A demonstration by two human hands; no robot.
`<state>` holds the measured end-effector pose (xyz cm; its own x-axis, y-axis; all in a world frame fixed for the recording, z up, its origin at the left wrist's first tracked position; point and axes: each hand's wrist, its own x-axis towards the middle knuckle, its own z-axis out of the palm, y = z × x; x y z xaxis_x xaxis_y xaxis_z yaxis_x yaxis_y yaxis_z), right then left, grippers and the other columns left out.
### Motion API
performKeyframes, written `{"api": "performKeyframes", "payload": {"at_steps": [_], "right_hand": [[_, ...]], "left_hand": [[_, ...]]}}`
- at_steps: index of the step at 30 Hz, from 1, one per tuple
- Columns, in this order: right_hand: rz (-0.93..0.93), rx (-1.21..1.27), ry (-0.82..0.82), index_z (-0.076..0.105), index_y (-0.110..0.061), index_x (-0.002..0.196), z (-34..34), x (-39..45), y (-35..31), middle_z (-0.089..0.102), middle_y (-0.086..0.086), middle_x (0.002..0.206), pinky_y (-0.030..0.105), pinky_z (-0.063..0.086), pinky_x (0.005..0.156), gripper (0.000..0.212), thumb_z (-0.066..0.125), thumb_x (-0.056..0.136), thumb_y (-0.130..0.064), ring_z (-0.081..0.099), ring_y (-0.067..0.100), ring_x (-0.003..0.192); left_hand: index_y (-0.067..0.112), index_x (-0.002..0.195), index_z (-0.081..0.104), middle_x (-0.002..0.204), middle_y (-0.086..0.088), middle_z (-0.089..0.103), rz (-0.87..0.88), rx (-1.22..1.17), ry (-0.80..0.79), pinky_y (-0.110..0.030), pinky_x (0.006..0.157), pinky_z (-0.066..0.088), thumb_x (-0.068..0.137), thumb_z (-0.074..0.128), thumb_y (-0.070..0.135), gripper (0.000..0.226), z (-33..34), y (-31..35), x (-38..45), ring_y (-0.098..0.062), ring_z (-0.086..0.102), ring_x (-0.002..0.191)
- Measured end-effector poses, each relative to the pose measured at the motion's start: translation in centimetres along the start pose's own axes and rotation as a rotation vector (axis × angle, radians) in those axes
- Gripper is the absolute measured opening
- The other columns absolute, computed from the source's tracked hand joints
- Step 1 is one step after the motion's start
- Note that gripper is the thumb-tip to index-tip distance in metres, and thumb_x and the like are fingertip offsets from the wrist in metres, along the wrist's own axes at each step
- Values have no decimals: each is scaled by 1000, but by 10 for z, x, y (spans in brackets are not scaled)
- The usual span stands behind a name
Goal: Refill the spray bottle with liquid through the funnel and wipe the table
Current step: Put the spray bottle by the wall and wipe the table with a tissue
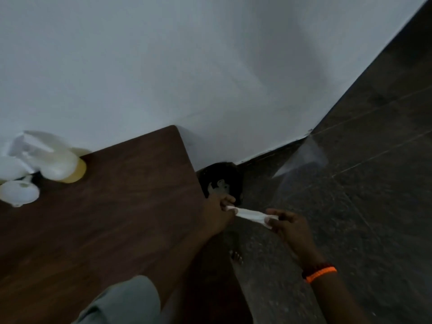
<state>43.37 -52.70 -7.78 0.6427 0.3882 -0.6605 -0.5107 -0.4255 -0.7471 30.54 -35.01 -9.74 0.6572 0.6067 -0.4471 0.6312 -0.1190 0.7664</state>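
Left hand [218,212] & right hand [292,226] each pinch one end of a white cloth [251,215], stretched betw. them just off the desk's right edge, over the dark floor [350,206]. Orange band [321,273] on right wrist. Brown desk [105,218] sits against a white wall [187,54]. Spray bottle [50,157] w/ yellowish liquid and white funnel [19,192] stand at desk's far left, well apart from hands; blurry.

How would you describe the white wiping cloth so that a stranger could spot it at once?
Start at the brown table and go past its right edge, over the dark floor. There the white cloth hangs stretched between the left hand and right hand, unlike the white containers standing on the table's far left.
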Motion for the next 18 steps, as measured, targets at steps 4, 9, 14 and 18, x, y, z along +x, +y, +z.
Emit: {"api": "performKeyframes", "payload": {"at_steps": [4,9,14,18], "right_hand": [[26,-80,15,76,-10,100,-2,88,-2,75,15,95,41,59,80,21,75,81,-1,70,26,84],[48,-136,-16,74,-14,84,35,201,11,75,14,88,38,57,74,19,73,79,4,68,23,80],[41,-176,-67,75,-23,82,71,293,37,76,7,87,25,57,63,20,75,80,-3,71,16,74],[37,-150,-11,74,-22,81,93,349,59,73,6,84,31,60,64,20,75,79,-2,71,22,79]], "left_hand": [[11,114,70,116,-8,67,-2,153,-54,-15,81,50,85,75,14,29,17,3,82,-14,63,99],[-1,112,65,120,-20,62,-118,327,-106,-33,88,51,88,64,2,24,24,-7,183,-33,63,109],[-3,117,64,125,-21,63,-246,435,-97,-37,98,52,93,53,0,26,34,-31,270,-35,61,118],[-6,132,50,136,-24,52,-324,450,-64,-41,104,49,97,55,3,36,51,-51,312,-36,55,124]]}}
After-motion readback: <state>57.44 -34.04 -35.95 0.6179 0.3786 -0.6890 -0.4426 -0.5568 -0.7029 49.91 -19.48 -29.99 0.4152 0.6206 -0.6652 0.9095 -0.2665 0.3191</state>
